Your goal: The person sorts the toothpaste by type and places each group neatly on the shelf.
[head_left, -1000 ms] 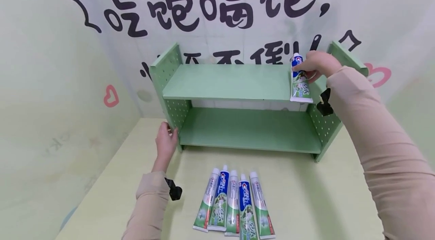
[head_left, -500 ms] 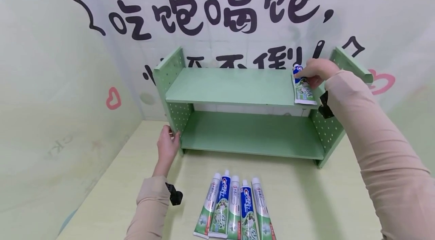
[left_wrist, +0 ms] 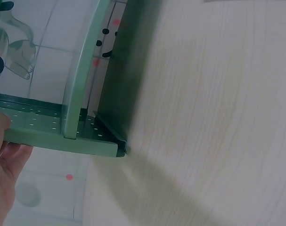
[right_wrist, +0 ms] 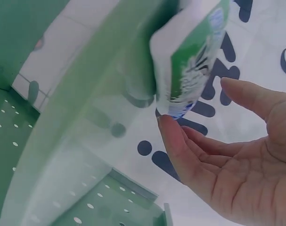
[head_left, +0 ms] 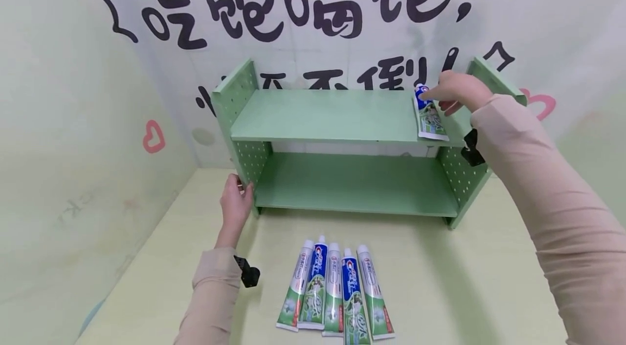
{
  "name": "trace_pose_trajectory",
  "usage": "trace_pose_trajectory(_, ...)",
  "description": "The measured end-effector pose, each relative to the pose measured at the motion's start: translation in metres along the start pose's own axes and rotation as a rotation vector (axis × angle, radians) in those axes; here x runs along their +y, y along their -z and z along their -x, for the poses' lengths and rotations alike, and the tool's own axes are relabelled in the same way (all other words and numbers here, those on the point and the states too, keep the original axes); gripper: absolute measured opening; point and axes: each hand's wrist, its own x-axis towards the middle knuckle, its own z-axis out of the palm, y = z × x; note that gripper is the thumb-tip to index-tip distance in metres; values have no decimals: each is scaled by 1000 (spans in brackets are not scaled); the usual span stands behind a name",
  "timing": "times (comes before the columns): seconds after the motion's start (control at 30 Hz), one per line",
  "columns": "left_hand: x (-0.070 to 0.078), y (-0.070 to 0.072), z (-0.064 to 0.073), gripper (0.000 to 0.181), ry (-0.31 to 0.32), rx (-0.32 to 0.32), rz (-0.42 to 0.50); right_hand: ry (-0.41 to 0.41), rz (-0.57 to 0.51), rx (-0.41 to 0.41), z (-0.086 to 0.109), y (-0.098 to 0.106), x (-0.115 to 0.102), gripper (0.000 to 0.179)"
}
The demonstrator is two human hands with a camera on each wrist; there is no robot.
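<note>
Back wall [head_left: 161, 79] with black lettering, top of frame; pale table [head_left: 161, 258] below.

Green rack [head_left: 357, 184], two tiers, frame centre. Looks rigid and fairly light, so a steadying hold on a side panel makes sense; the flat boards look smooth, perhaps slippery under plastic.

Right hand [head_left: 462, 92], upper right: grip released. In the right wrist view the thumb stands apart, fingers loosely bent, one fingertip [right_wrist: 164, 123] at or just beside the tube's cap end; contact uncertain.

Left hand [head_left: 236, 201], left of centre: grasping the front edge of the rack's left side panel.

Blue-green tube [head_left: 430, 119], upper right: appears to lie on the upper board, crimped end at the front edge, cap end to the back. Judged light, soft-walled, squeezable, not fragile; best pinched across the body or near the firmer shoulder, without hard pressure.

Five more tubes [head_left: 333, 290], bottom centre, fanned on the table, caps toward the rack: three white-green, two blue-green. Expected to handle alike.
</note>
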Motion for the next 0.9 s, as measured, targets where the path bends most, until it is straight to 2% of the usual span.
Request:
trace_pose_trajectory(0.13, 0, 0, -2, 27, 3, -8, -2, 25, 52, 4, 6, 4, -1, 43)
trace_pose_trajectory(0.37, 0, -1, -2, 27, 8, -15, -10, 61, 126, 12, 14, 5, -2, 39)
trace_pose_trajectory(0.63, 1, -1, -3, 27, 10, -16, 7, 78, 109, 25, 27, 5, -7, 54)
trace_pose_trajectory(0.77, 0, -1, -4, 27, 28, -19, 7, 101, 122, 24, 33, 1, -10, 56)
trace_pose_trajectory(0.9, 1, -2, -4, 27, 30, -25, 4, 116, 132, 15, 41, -5, -13, 68)
